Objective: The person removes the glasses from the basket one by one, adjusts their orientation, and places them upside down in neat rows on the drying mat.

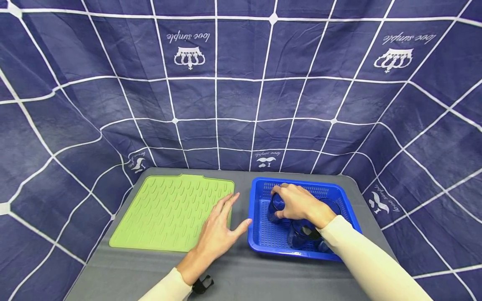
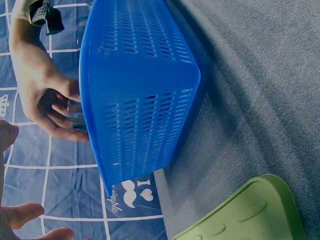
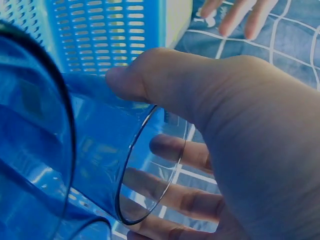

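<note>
In the head view my right hand (image 1: 295, 201) reaches into a blue plastic basket (image 1: 251, 228) and holds a clear drinking glass (image 1: 276, 205) near its rim. Seen from the right wrist, the thumb lies on one side of that glass (image 3: 100, 145) and the fingers on the other. Another glass (image 1: 296, 237) stands close by in the basket, partly under my wrist; more glasses there are partly hidden. My left hand (image 1: 218, 230), fingers spread and holding nothing, hovers between the basket and a green ridged mat (image 1: 169, 213).
Mat and basket lie side by side on a grey cloth-covered table (image 1: 237, 276). A dark blue curtain (image 1: 237, 100) with white grid lines hangs behind and on both sides. A black strap buckle (image 1: 203, 284) hangs at my left wrist.
</note>
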`<state>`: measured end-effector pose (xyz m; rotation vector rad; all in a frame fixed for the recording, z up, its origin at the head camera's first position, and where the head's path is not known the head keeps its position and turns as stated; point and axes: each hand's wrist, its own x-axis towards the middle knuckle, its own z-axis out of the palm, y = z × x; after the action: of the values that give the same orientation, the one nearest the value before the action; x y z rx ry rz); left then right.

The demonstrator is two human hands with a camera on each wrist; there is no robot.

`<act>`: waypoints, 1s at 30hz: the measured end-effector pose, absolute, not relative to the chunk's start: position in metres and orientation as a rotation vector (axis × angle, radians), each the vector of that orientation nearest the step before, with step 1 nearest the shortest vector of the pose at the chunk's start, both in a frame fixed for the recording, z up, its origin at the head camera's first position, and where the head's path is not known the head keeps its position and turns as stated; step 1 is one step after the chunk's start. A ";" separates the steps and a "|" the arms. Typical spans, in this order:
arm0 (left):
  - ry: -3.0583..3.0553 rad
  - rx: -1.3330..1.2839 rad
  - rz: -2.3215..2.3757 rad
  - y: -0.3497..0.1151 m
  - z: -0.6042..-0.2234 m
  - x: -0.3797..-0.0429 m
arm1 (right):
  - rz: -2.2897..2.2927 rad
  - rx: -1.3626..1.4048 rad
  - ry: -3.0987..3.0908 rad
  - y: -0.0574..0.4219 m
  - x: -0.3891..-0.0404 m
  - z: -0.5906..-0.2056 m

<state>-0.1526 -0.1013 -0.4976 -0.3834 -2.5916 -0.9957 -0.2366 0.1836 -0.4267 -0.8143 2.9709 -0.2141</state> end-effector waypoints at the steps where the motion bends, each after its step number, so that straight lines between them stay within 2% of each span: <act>1: -2.590 -0.381 -1.016 -0.102 -0.498 -0.153 | -0.228 -0.817 2.980 0.185 -0.235 -0.426; 19: -2.556 -0.382 -1.139 -0.107 -0.492 -0.163 | -0.476 -0.789 3.163 0.197 -0.214 -0.390; 30: -2.467 -0.384 -1.369 -0.112 -0.485 -0.168 | -0.686 -0.818 3.196 0.193 -0.199 -0.377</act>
<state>-0.1681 -0.1124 -0.4847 -0.3838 -2.4674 -1.3685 -0.1987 0.1926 -0.3769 -0.8176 3.1956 -0.6856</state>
